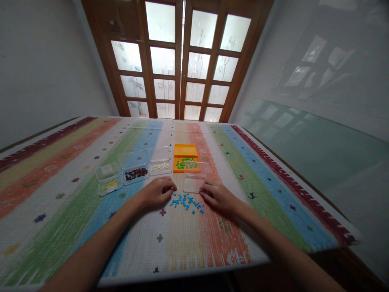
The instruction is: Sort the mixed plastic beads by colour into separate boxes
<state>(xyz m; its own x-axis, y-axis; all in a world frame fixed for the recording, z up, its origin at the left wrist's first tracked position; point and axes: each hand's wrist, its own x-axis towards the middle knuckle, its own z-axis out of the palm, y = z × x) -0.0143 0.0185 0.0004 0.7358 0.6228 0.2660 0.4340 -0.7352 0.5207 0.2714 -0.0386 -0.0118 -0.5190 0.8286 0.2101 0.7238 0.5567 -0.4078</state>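
A loose scatter of small blue plastic pieces lies on the tablecloth between my two hands. My left hand rests just left of them, thumb and fingers curled together in a pinch; whether something tiny is between the tips cannot be seen. An open clear plastic box sits behind the blue pieces. At its right front corner is my right hand, its fingers bent and closed against the box edge. The clear lid overlaps the front of an orange case holding green pieces.
Left of the orange case stand open clear boxes with cream pieces, dark red pieces and yellow pieces. A striped cloth covers the table. Walls flank it, and a glazed wooden door stands beyond.
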